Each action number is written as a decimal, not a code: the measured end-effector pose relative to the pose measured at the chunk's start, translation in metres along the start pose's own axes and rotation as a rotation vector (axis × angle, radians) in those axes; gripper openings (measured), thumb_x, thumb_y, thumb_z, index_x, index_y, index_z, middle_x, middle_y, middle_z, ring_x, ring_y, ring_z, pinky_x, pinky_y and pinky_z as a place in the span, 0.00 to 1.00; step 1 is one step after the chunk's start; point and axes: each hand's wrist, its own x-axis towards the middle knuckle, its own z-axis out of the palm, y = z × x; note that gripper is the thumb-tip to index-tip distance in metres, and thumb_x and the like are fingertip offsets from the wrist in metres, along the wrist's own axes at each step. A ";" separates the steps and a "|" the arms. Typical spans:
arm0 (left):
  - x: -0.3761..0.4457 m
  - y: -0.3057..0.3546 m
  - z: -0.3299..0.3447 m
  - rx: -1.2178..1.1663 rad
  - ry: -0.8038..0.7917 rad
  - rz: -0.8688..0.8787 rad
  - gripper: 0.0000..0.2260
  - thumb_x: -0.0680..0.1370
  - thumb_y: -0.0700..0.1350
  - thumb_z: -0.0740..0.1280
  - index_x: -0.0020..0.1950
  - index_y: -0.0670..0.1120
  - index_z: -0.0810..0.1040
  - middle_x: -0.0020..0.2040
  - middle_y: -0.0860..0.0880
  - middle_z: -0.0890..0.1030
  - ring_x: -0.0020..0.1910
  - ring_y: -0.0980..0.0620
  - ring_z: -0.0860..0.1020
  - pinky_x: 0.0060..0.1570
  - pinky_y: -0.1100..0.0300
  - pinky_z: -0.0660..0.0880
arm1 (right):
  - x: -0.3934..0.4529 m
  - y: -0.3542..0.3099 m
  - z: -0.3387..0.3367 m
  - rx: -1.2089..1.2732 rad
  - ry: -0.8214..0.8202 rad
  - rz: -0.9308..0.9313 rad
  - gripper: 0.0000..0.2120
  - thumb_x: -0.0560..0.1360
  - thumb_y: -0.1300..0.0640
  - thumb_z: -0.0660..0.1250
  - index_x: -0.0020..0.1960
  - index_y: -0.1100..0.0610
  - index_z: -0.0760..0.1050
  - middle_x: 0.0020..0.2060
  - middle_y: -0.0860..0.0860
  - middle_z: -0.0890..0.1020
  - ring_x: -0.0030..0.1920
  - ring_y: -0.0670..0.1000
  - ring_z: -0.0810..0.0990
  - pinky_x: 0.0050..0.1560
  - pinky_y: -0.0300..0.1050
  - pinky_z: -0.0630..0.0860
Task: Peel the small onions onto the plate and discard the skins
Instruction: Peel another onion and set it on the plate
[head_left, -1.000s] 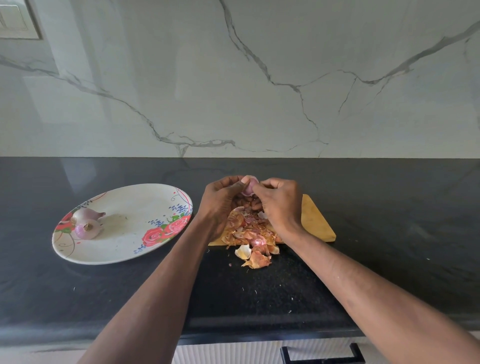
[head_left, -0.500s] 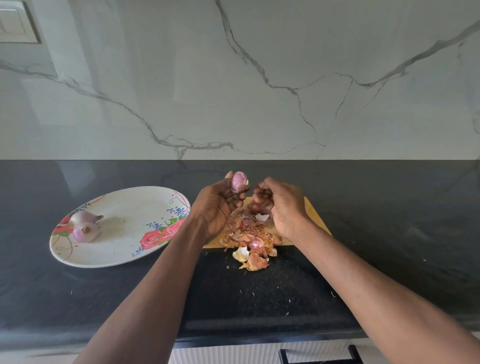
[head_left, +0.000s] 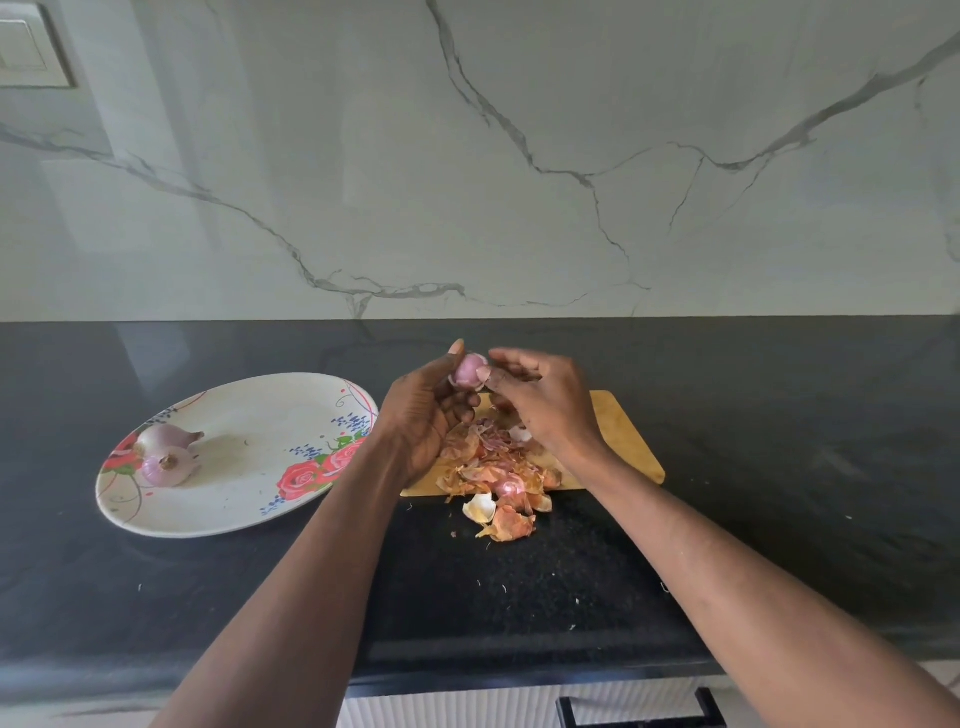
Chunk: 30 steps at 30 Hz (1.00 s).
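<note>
Left hand (head_left: 423, 410) is raised above the far end of the cutting board (head_left: 623, 436), its fingers curled round a small pinkish onion (head_left: 466, 370) that it holds up at the fingertips. Right hand (head_left: 545, 402) meets it from the other side, thumb and forefinger pinching at the onion's lower edge, where a pale flap of skin stands loose (whether the pinch is on the skin alone or on the bulb too, I cannot tell). Both hands hang over the board, not touching it.

Below them a heap of onion skins (head_left: 498, 467), orange and papery, covers the left part of the board and spills over its near edge onto the dark worktop (head_left: 779, 467); a whitish curled piece lies among the spilled ones.

Toward the left end of the worktop sits an oval plate (head_left: 249, 493) with red roses painted on it, just beside the board. Two peeled onions (head_left: 166, 452) lie touching each other near the plate's left rim.

Behind the worktop's far edge rises a veined marble wall (head_left: 519, 156), with a switch plate (head_left: 31, 52) at its top left corner
</note>
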 end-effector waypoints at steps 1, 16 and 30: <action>0.000 0.000 0.000 0.011 -0.002 0.006 0.13 0.79 0.48 0.71 0.53 0.37 0.81 0.40 0.43 0.81 0.33 0.52 0.77 0.32 0.61 0.74 | 0.000 0.001 -0.001 0.010 0.003 -0.003 0.18 0.73 0.51 0.76 0.59 0.57 0.83 0.51 0.49 0.86 0.49 0.45 0.85 0.50 0.43 0.82; -0.005 -0.001 0.006 -0.005 -0.011 0.068 0.13 0.78 0.44 0.71 0.51 0.33 0.80 0.39 0.39 0.81 0.31 0.49 0.77 0.29 0.62 0.77 | -0.001 0.002 0.001 0.128 0.111 0.009 0.07 0.73 0.66 0.74 0.48 0.58 0.85 0.38 0.45 0.86 0.37 0.40 0.84 0.36 0.32 0.78; -0.010 0.001 0.006 0.041 -0.057 0.051 0.12 0.81 0.43 0.67 0.51 0.33 0.81 0.43 0.36 0.83 0.35 0.45 0.82 0.35 0.59 0.81 | 0.005 0.002 -0.005 0.026 0.072 -0.035 0.06 0.74 0.55 0.75 0.49 0.55 0.86 0.42 0.45 0.87 0.44 0.42 0.85 0.45 0.37 0.79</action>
